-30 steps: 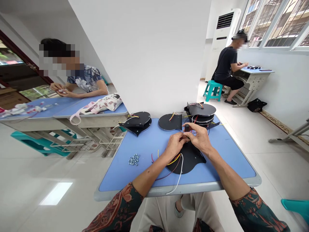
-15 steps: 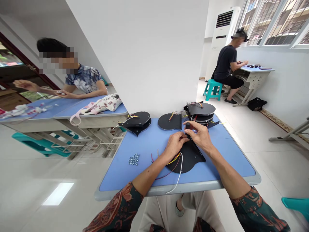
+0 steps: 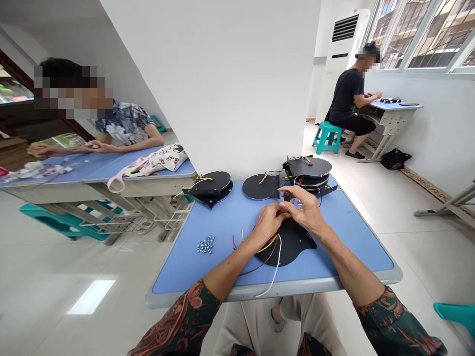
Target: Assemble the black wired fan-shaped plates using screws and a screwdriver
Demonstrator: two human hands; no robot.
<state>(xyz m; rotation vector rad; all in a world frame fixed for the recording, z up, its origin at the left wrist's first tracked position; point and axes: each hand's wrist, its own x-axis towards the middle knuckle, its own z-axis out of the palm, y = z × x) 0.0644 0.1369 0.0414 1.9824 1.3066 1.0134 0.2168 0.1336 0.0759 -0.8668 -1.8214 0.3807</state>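
A black plate (image 3: 291, 244) with red, yellow and white wires (image 3: 272, 264) lies on the blue table (image 3: 226, 222) in front of me. My left hand (image 3: 267, 222) is pinched at the plate's far edge, fingers closed on a small part I cannot make out. My right hand (image 3: 306, 210) grips a small black cylindrical tool (image 3: 286, 196), held upright over the same spot. The two hands touch each other.
A pile of small silver nuts (image 3: 206, 244) lies at the left of the table. More black plates (image 3: 211, 185) (image 3: 261, 186) and a stack of them (image 3: 309, 173) sit along the far edge. Two other people work at separate desks (image 3: 92, 168) (image 3: 393, 106).
My hands have stayed at the plate's far edge, with the right hand's tool shifting slightly. The person at the left desk moved an arm out and back down.
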